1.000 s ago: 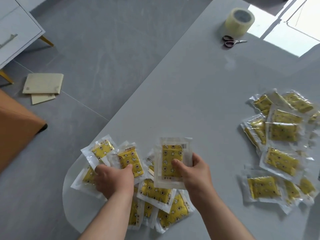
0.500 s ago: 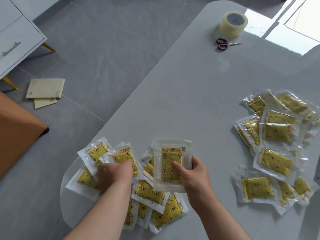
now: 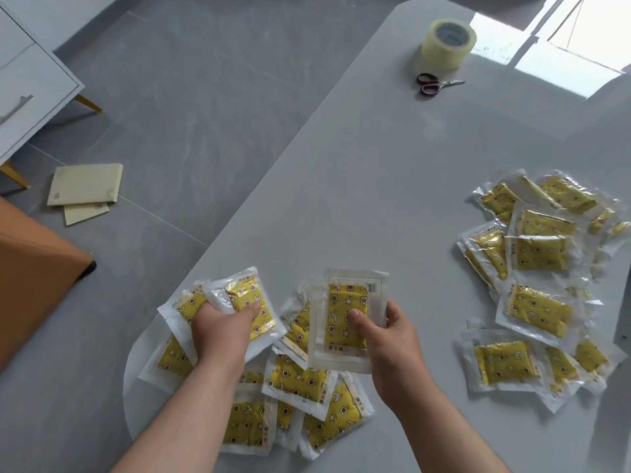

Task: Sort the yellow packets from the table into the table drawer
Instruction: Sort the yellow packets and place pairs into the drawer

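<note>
**2 hands, 2 heaps of yellow packets**

2 loose heaps of yellow packets lie on the grey tabletop [image 3: 392, 186]. The near heap [image 3: 300, 380] sits at the rounded front corner of the tabletop, its clear-edged packets overlapping at all angles. The far heap [image 3: 536, 268] spreads along the right side, well apart from the first.

The left hand [image 3: 218, 332] is down on the near heap, fingers curled over a packet [image 3: 246, 295] whose top edge tilts up off the ones beneath; the thumb presses on its yellow face. The right hand [image 3: 382, 339] is closed on an upright packet [image 3: 348, 312], thumb across the front and fingers wrapped behind its right edge, holding it above the heap with its barcode corner at the upper right.

Toward the far end of the tabletop stands a roll of clear tape [image 3: 447, 42], and just beside it lies a pair of dark-handled scissors [image 3: 437, 85]. On the floor to the left are 2 tan envelopes [image 3: 85, 189], one partly under the other. A white cabinet with a drawer handle [image 3: 30, 97] stands at the upper left, and an orange piece of furniture [image 3: 30, 274] juts in at the left edge.
</note>
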Demonstrator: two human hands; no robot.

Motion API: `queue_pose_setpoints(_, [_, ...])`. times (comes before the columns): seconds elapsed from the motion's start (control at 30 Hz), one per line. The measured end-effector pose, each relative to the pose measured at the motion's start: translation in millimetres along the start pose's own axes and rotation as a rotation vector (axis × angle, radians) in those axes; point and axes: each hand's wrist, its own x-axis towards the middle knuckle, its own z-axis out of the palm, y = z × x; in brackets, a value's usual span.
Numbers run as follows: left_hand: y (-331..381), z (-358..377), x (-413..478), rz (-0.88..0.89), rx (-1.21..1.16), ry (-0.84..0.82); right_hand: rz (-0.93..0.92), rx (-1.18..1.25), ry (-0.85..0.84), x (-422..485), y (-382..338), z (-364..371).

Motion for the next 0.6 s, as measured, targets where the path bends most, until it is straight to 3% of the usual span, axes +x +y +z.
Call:
queue_pose_setpoints(0.33, [110.9,-71.1,-47.1,0.044,-0.315,-0.458,-0.034,0.197,0.003,-79.2,-99.8,23.5])
queue_pose_setpoints(0.6, [191.6,-160.1,-141.8,0.216,-0.299,-0.741,-0.205,0.445,0.063,-221.0,-163.2,38.7])
